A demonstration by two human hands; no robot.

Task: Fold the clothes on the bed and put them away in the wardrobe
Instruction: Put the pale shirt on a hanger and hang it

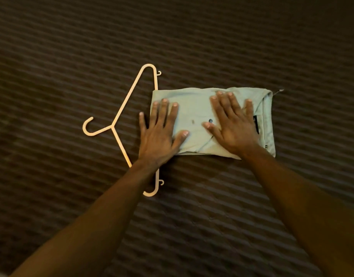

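The folded pale-green garment (200, 120) lay mid-bed (252, 47), its left edge over a cream hanger (120, 110). The left hand (158, 134) and right hand (232, 126) pressed it, fingers flat and spread, gripping nothing. Smoothing outward from the centre would likely set the creases best.

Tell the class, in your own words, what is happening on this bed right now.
A person presses both hands flat on a folded pale green garment lying on the dark striped bedcover. The left hand covers its left end, the right hand its right half. A cream plastic hanger lies beside it, partly under the left forearm.
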